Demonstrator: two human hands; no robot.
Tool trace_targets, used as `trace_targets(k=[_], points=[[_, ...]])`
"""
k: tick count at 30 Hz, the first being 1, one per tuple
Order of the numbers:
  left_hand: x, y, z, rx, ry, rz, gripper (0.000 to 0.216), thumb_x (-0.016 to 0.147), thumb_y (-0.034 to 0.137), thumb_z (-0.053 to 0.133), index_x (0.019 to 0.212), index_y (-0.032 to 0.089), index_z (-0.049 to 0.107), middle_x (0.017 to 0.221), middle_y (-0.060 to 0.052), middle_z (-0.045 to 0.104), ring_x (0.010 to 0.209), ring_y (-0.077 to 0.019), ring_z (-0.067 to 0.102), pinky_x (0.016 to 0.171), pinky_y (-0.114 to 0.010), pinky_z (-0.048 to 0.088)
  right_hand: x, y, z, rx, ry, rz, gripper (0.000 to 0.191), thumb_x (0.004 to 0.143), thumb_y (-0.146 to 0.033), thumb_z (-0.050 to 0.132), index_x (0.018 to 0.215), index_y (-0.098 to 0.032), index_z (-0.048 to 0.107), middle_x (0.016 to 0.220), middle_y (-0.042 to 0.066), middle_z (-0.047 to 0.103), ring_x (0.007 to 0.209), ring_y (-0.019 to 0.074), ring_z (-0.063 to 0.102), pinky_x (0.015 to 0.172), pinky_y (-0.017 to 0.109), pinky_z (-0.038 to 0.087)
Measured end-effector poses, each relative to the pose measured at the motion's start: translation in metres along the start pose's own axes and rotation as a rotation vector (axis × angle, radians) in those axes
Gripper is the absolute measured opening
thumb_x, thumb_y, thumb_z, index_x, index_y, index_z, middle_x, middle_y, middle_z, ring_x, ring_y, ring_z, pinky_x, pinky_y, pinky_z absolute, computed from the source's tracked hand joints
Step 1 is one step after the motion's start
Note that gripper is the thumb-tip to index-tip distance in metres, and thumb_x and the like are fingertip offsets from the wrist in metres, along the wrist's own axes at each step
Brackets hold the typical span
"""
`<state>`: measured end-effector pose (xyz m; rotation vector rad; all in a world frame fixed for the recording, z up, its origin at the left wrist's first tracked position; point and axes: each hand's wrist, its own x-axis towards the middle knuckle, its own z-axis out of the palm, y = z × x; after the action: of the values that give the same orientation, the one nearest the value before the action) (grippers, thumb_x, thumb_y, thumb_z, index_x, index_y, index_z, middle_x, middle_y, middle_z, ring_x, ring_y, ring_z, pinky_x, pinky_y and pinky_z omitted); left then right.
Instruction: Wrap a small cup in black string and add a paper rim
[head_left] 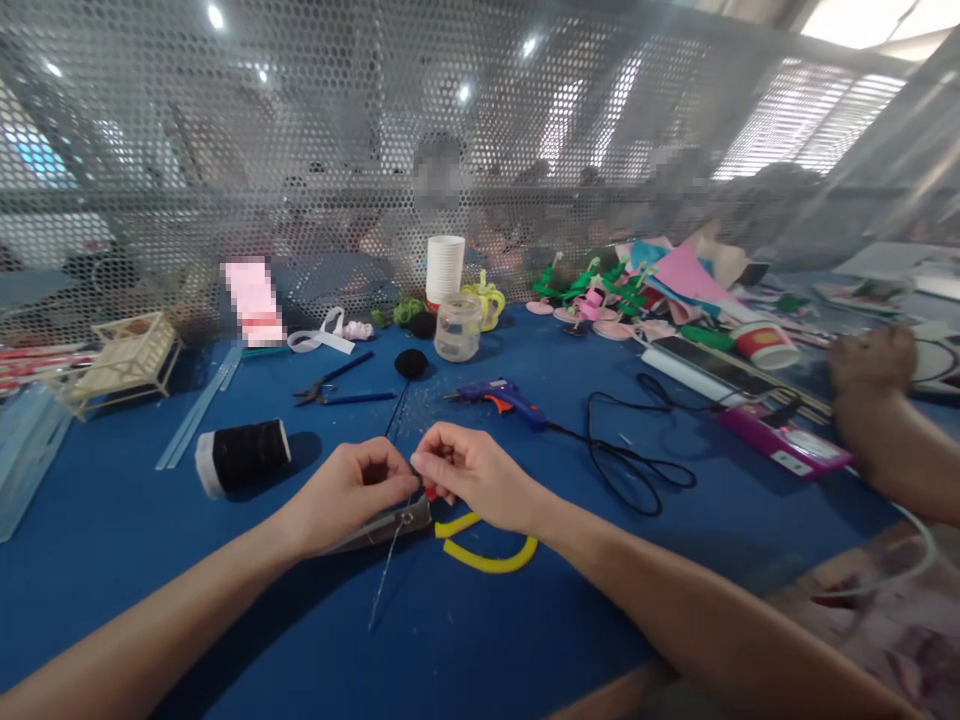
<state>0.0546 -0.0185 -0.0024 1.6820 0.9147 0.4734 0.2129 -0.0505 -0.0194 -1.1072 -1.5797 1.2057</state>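
Observation:
My left hand (361, 490) and my right hand (476, 475) meet over the table, each pinched with thumb against fingers; what lies between the fingertips is too small to make out. A black yarn strand (399, 408) runs from a small black yarn ball (411, 364) down behind my left fingers. Under the hands lies a dark grey strip (390, 525), partly hidden, with a thin silvery thread (385, 575) trailing over it. A red bit (430, 493) shows below my right fingertips. Curved yellow pieces (495, 562) lie just below my right hand.
Beyond my hands lie a blue glue gun (502, 400) with its black cable and blue-handled pliers (345, 385). A black thread spool (244, 457) is at left. Behind stand a clear jar (458, 328) and stacked paper cups (445, 268). Another person's hand (874, 365) rests near a purple power strip (784, 440).

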Motion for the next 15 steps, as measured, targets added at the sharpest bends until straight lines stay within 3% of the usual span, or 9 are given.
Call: trace_targets(k=[4, 7, 10, 13, 15], points=[[-0.001, 0.004, 0.001, 0.028, 0.021, -0.030, 0.022, 0.070, 0.035, 0.055, 0.064, 0.014, 0.051, 0.056, 0.004, 0.051, 0.049, -0.0067, 0.040, 0.046, -0.019, 0.030, 0.003, -0.001, -0.005, -0.093, 0.022, -0.049, 0.019, 0.080, -0.034, 0.046, 0.072, -0.017, 0.047, 0.060, -0.002, 0.051, 0.051, 0.0085, 0.049, 0.049, 0.021, 0.042], [-0.002, 0.007, -0.002, 0.024, 0.004, -0.057, 0.025, 0.073, 0.038, 0.051, 0.065, 0.014, 0.051, 0.059, 0.002, 0.056, 0.042, -0.0043, 0.032, 0.041, -0.019, 0.023, 0.013, -0.002, -0.031, -0.364, 0.242, -0.095, 0.022, 0.079, -0.037, 0.047, 0.070, -0.017, 0.049, 0.065, 0.001, 0.056, 0.060, 0.0120, 0.054, 0.056, 0.023, 0.043], [-0.002, 0.008, -0.006, -0.060, -0.019, -0.041, 0.025, 0.075, 0.038, 0.051, 0.066, 0.015, 0.049, 0.061, 0.002, 0.058, 0.042, -0.0039, 0.032, 0.041, -0.019, 0.022, 0.024, 0.004, -0.069, -0.831, 0.574, 0.117, 0.015, 0.082, -0.027, 0.043, 0.075, -0.017, 0.052, 0.074, 0.004, 0.061, 0.069, 0.0149, 0.056, 0.065, 0.026, 0.042], [-0.003, 0.008, -0.009, -0.177, -0.038, -0.025, 0.024, 0.075, 0.037, 0.052, 0.066, 0.016, 0.048, 0.061, 0.002, 0.057, 0.044, -0.0039, 0.033, 0.043, -0.018, 0.022, 0.031, 0.018, -0.097, -0.916, 0.589, 0.241, 0.011, 0.074, -0.011, 0.047, 0.081, -0.013, 0.056, 0.091, 0.013, 0.062, 0.088, 0.0218, 0.056, 0.074, 0.030, 0.040], [-0.002, 0.007, -0.010, -0.248, -0.051, -0.031, 0.024, 0.075, 0.037, 0.053, 0.066, 0.015, 0.047, 0.060, 0.002, 0.056, 0.045, -0.0037, 0.033, 0.043, -0.019, 0.022, 0.034, 0.028, -0.104, -0.928, 0.535, 0.327, 0.008, 0.064, -0.006, 0.055, 0.067, -0.013, 0.057, 0.081, 0.015, 0.064, 0.086, 0.0252, 0.057, 0.072, 0.030, 0.040]])
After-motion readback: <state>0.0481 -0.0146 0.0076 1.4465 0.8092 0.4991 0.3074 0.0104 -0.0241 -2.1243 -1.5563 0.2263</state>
